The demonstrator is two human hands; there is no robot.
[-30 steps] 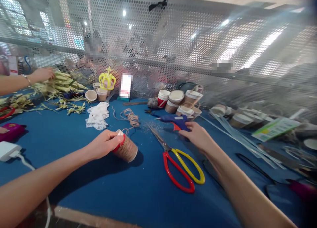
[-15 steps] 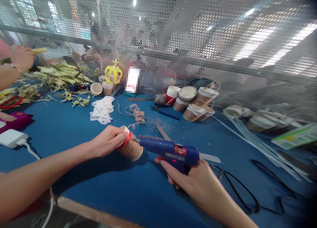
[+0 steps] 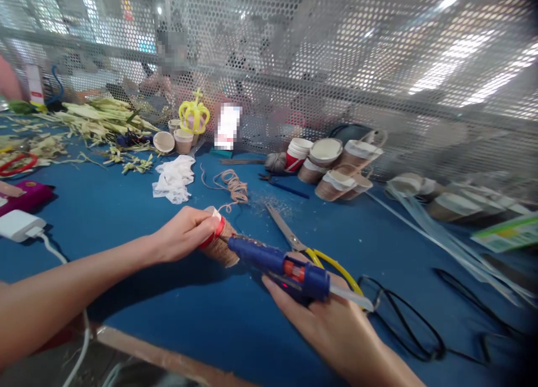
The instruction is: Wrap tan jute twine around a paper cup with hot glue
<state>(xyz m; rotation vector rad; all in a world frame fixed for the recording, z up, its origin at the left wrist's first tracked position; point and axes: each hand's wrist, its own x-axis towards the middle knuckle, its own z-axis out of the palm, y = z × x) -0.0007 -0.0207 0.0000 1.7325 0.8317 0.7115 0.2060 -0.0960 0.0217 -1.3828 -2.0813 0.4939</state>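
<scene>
While your left grip (image 3: pixel 187 233) is clamping the twine-wrapped cup (image 3: pixel 225 253) by its pale-rimmed end, your right grip (image 3: pixel 332 325) is wrapping around the blue glue gun (image 3: pixel 269 258). The cup is lying at four o'clock from the left grip—touching it, so that hand is the nearer—and at ten o'clock from the right. Its long axis is slanting roughly from half past ten to half past four; the gun is running about ten to four, its nozzle (image 3: pixel 224 239) pointing at the cup's side, close by the red band (image 3: pixel 219 227)—whether they are touching, you cannot tell. Scissors (image 3: pixel 288 230) are resting on the tabletop (image 3: pixel 189 314) at eleven o'clock from your right grip, which is partly hiding their handles.
</scene>
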